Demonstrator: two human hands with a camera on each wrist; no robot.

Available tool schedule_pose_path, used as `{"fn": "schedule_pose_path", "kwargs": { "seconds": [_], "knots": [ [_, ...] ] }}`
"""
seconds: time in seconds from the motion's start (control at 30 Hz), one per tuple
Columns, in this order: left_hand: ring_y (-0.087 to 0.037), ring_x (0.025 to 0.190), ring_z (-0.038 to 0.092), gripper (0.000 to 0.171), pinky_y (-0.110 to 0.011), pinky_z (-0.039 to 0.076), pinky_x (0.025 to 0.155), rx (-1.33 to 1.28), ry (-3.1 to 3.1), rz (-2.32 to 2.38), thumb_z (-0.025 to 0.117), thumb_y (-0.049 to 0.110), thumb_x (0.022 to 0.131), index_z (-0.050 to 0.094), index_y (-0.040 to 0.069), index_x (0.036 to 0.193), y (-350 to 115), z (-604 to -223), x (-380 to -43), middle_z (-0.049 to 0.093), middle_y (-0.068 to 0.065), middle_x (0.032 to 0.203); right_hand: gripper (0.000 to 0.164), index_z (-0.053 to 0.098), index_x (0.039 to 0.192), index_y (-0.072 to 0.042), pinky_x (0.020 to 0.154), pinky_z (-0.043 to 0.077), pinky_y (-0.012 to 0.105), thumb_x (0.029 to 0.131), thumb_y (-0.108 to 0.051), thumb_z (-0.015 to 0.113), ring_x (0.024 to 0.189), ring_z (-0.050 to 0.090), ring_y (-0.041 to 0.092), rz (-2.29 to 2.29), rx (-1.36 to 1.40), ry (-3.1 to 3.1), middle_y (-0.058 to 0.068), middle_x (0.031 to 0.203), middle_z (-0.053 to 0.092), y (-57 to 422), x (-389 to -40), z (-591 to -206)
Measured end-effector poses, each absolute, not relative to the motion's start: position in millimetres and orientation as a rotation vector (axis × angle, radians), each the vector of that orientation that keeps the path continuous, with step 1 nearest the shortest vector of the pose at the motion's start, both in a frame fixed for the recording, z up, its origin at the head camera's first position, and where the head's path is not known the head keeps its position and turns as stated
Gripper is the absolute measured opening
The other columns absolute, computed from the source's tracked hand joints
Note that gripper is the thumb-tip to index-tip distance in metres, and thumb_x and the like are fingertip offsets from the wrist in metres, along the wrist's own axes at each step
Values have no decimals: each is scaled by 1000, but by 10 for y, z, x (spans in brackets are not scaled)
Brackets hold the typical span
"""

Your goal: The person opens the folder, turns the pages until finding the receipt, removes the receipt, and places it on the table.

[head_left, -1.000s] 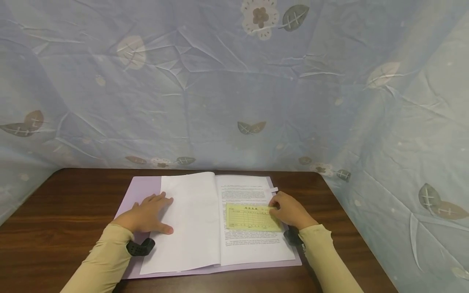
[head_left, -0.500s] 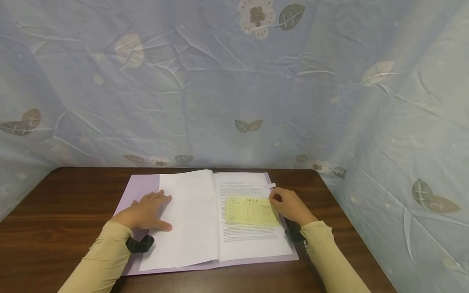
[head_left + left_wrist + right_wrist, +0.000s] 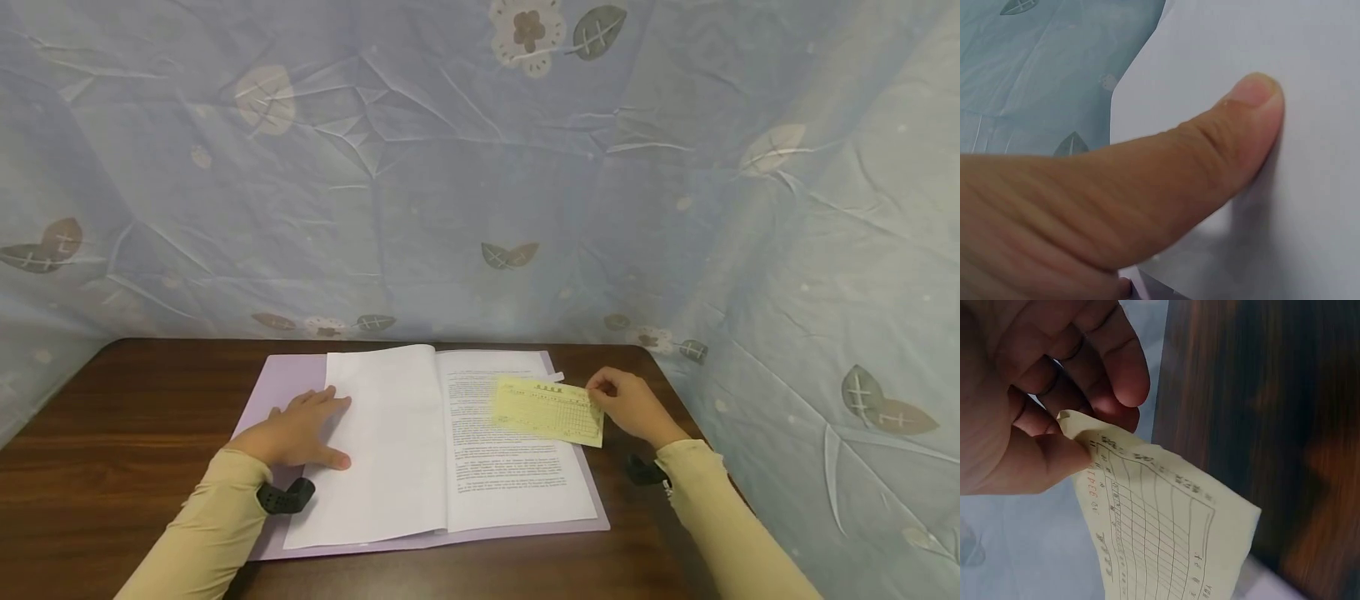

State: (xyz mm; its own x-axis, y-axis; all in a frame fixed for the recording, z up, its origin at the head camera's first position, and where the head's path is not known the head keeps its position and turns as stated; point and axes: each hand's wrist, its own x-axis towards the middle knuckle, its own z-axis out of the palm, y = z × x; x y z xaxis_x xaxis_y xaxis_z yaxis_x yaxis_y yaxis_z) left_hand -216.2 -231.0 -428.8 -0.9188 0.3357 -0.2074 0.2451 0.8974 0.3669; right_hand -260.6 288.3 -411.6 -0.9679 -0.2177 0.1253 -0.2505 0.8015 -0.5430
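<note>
A purple folder [image 3: 292, 372] lies spread on the table with white sheets in it. My left hand [image 3: 300, 431] rests with fingers spread on the blank left page [image 3: 390, 450]; its thumb lies along the paper in the left wrist view. Between thumb and fingers, my right hand [image 3: 630, 404] pinches the upper right corner of a yellow printed slip [image 3: 547, 410]. The slip is lifted and tilted, partly over the printed right page [image 3: 510, 479] and past the folder's right edge. In the right wrist view, the slip [image 3: 1160, 512] shows a ruled grid and a red number.
A small white tab [image 3: 555, 377] sticks out at the folder's right edge. The dark wooden table [image 3: 135, 450] extends on both sides. A pale blue patterned cloth [image 3: 435, 192] hangs behind and at the sides.
My right hand has drawn the yellow slip up and to the right, off the middle of the printed page. The left hand has stayed in place.
</note>
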Motion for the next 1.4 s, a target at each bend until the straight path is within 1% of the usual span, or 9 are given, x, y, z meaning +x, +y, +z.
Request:
{"fn": "schedule_pose_path", "kwargs": {
  "seconds": [0.3, 0.43, 0.7, 0.93, 1.03, 1.13, 1.2, 1.3, 1.4],
  "knots": [
    [-64, 145, 19, 112, -88, 16, 102, 424, 2788, 489, 84, 62, 74, 40, 0, 156, -2307, -4248, -2130, 23, -37, 162, 12, 69, 106, -2, 67, 47, 34, 103, -11, 60, 74, 54, 17, 921, 399, -2981, 8, 93, 65, 3421, -2749, -4045],
    [-64, 145, 18, 112, -88, 14, 103, 418, 2776, 510, 84, 62, 74, 39, 0, 156, -2318, -4237, -2115, 22, -37, 162, 11, 68, 102, -2, 69, 47, 36, 102, -9, 59, 74, 54, 17, 847, 408, -3023, 8, 91, 66, 3576, -2803, -4025],
    [-63, 145, 19, 112, -88, 14, 103, 425, 2773, 504, 83, 63, 75, 39, 0, 156, -2319, -4225, -2067, 22, -36, 163, 13, 66, 99, -2, 67, 45, 37, 104, -10, 57, 72, 52, 18, 748, 391, -3098, 5, 87, 62, 3782, -2875, -4125],
    [-64, 145, 19, 110, -88, 15, 103, 427, 2773, 508, 83, 61, 76, 40, -1, 156, -2329, -4208, -2016, 23, -37, 162, 14, 66, 95, -4, 66, 43, 37, 103, -13, 58, 70, 51, 19, 670, 354, -3125, 5, 85, 62, 3809, -2887, -4224],
    [-63, 146, 19, 110, -88, 15, 103, 427, 2768, 510, 83, 62, 76, 39, 0, 156, -2327, -4213, -2005, 23, -36, 162, 13, 67, 93, -4, 69, 45, 39, 101, -12, 59, 74, 53, 20, 619, 335, -3134, 7, 88, 64, 3832, -2876, -4251],
    [-63, 146, 18, 111, -87, 15, 104, 425, 2764, 509, 83, 62, 76, 39, 1, 157, -2324, -4221, -2013, 22, -36, 163, 13, 68, 96, 0, 72, 49, 45, 99, -11, 62, 80, 58, 26, 601, 315, -3144, 14, 95, 67, 3869, -2860, -4266],
    [-62, 146, 18, 111, -87, 15, 104, 427, 2764, 505, 82, 63, 76, 39, 1, 157, -2324, -4223, -2025, 22, -35, 163, 17, 67, 103, 4, 75, 52, 49, 98, -12, 63, 87, 62, 32, 610, 293, -3155, 21, 103, 67, 3890, -2852, -4271],
    [-62, 146, 19, 111, -87, 15, 103, 433, 2770, 496, 82, 63, 76, 39, 1, 157, -2319, -4225, -2046, 22, -35, 163, 29, 64, 116, 8, 81, 53, 55, 98, -14, 64, 100, 64, 42, 633, 257, -3153, 29, 114, 65, 3907, -2855, -4281],
    [-62, 146, 19, 111, -87, 16, 104, 429, 2773, 496, 82, 63, 76, 39, 1, 157, -2309, -4222, -2059, 23, -35, 163, 35, 61, 124, 10, 85, 52, 57, 99, -14, 61, 106, 63, 47, 664, 238, -3101, 31, 119, 64, 3861, -2855, -4274]
  ]
}}
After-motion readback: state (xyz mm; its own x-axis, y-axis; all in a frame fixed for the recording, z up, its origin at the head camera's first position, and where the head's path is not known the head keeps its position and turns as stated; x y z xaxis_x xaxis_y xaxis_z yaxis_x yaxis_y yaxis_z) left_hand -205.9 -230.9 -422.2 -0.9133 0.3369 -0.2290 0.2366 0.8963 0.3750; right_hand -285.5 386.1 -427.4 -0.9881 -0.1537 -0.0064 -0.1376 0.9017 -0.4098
